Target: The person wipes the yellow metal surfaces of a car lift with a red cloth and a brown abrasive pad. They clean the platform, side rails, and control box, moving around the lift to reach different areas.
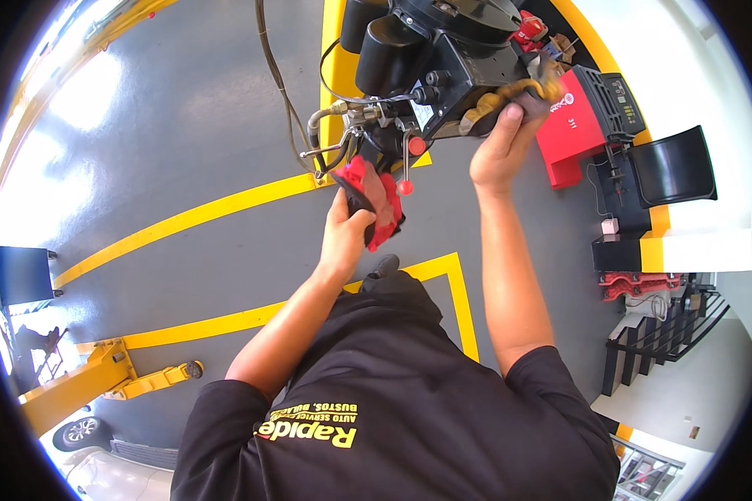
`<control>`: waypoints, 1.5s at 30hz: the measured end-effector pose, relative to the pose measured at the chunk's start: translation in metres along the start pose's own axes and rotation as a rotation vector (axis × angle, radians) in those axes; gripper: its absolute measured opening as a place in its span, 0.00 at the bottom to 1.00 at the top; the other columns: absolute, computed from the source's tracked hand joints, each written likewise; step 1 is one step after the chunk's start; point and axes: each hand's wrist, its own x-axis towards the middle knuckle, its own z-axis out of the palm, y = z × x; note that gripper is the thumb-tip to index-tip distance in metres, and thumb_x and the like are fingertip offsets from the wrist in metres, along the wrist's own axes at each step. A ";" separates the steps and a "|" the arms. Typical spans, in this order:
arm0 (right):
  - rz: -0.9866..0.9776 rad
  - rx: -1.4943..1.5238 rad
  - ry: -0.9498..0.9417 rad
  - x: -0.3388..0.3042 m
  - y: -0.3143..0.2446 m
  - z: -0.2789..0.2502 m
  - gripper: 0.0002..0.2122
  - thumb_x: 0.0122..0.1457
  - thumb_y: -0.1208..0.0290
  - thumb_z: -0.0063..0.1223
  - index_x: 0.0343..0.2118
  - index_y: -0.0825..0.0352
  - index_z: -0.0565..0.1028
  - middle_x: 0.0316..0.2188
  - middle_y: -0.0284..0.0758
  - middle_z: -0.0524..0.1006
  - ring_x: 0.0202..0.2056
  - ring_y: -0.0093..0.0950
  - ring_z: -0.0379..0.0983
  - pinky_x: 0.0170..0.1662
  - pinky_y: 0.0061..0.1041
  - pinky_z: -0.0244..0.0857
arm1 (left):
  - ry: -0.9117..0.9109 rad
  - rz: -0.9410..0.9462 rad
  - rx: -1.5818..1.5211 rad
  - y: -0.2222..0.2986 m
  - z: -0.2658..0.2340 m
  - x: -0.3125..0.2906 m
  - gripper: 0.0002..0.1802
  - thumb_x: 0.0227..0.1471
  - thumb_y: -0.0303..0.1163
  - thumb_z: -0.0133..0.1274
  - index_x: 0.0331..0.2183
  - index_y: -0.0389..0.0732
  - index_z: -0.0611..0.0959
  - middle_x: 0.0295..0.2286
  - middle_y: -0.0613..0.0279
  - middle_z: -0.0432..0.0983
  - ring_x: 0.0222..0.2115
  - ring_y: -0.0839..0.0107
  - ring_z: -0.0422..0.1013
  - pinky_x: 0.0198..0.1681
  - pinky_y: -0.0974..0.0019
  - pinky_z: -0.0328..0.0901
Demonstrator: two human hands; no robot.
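Observation:
My left hand (342, 242) is closed round the dark cuff of a red and black work glove (382, 200), which hangs bunched in front of my body. Higher up and to the right, my right hand (503, 150) grips a limp yellow and dark grey cloth-like piece (522, 93), smeared by motion, so its exact kind does not show. That piece lies against the edge of a black machine (476, 71). Between my hands stand the machine's metal levers with red knobs (406, 187), close to the red glove but apart from my fingers.
Hoses (277, 79) hang left of the machine. A red cabinet (570, 125) with a black control panel (618, 100) stands at the right, beside a black curved hood (673, 167). Yellow lines (200, 209) mark the grey floor. A yellow lift arm (88, 380) reaches in at lower left.

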 end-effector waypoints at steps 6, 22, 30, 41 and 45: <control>0.531 0.208 -0.038 -0.079 0.049 0.001 0.27 0.80 0.55 0.33 0.72 0.70 0.58 0.65 0.45 0.69 0.62 0.33 0.68 0.66 0.33 0.61 | -0.037 0.538 0.392 0.028 0.076 0.028 0.40 0.55 0.25 0.54 0.67 0.30 0.60 0.57 0.39 0.67 0.55 0.51 0.68 0.62 0.57 0.63; -0.021 0.545 -0.207 0.051 0.024 -0.021 0.23 0.74 0.59 0.49 0.63 0.71 0.69 0.59 0.51 0.70 0.63 0.49 0.65 0.68 0.42 0.56 | 0.268 0.306 0.034 0.024 0.124 0.039 0.31 0.49 0.13 0.43 0.57 0.33 0.75 0.50 0.56 0.77 0.49 0.64 0.74 0.53 0.64 0.68; 0.521 0.487 -0.601 0.010 0.083 -0.074 0.18 0.71 0.61 0.53 0.53 0.72 0.77 0.49 0.49 0.80 0.49 0.45 0.78 0.54 0.38 0.69 | 0.730 0.713 0.856 0.089 0.148 -0.071 0.28 0.53 0.19 0.46 0.57 0.30 0.78 0.49 0.53 0.79 0.49 0.64 0.75 0.56 0.60 0.69; 0.720 0.727 -0.436 0.054 0.103 -0.096 0.19 0.75 0.58 0.48 0.50 0.74 0.79 0.42 0.43 0.84 0.46 0.33 0.80 0.53 0.32 0.69 | 0.586 0.970 1.582 0.141 0.198 0.013 0.23 0.67 0.39 0.55 0.58 0.39 0.82 0.61 0.52 0.74 0.61 0.47 0.68 0.66 0.50 0.62; 0.657 0.737 -0.437 0.070 0.099 -0.088 0.19 0.75 0.59 0.48 0.51 0.73 0.78 0.43 0.41 0.84 0.47 0.30 0.78 0.53 0.31 0.68 | 0.462 1.036 1.613 0.149 0.220 0.012 0.17 0.64 0.37 0.56 0.50 0.39 0.87 0.53 0.56 0.81 0.57 0.53 0.72 0.64 0.52 0.63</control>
